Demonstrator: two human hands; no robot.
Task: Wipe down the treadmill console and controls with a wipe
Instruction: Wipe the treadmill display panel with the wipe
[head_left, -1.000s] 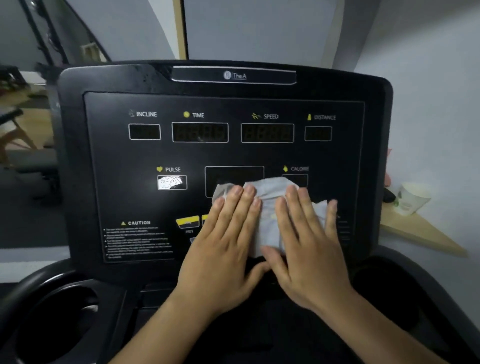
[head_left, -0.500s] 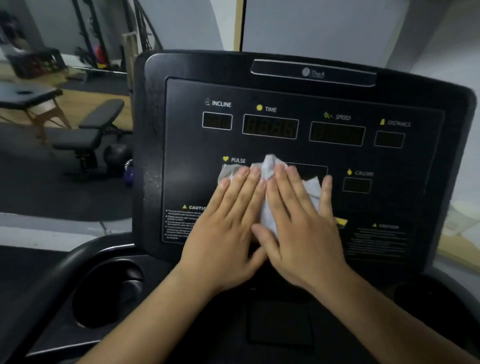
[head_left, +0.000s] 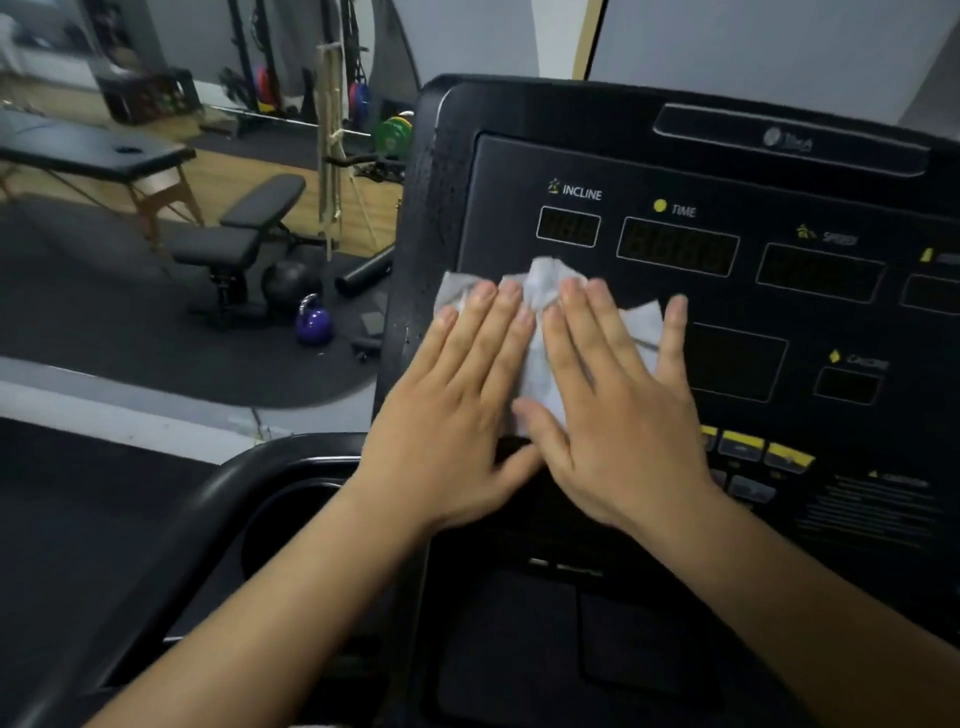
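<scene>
Pressing crumpled pale grey wipe (head_left: 543, 286) flat onto glossy black treadmill console (head_left: 519, 156) with left hand (head_left: 457, 410) and right hand (head_left: 618, 415), side by side.

Laid palm-down with straight fingers, left ones close together, right ones a little fanned with little finger set apart, thumbs nearly meeting at lower edge of wipe; no pinching, no curling. Lying on left part of panel, just below small dark INCLINE display window (head_left: 568, 226) and lower-left of wider TIME display window (head_left: 678, 253), bunched into a ridge between the index fingers, corners poking out past both hands. Row of yellow control buttons (head_left: 740, 447) just right of right wrist, uncovered. Round black cup holder (head_left: 291, 519) beside left forearm. Past console's left edge: purple kettlebell (head_left: 313, 325) on dark floor mat, black padded weight bench (head_left: 244, 228) behind.
</scene>
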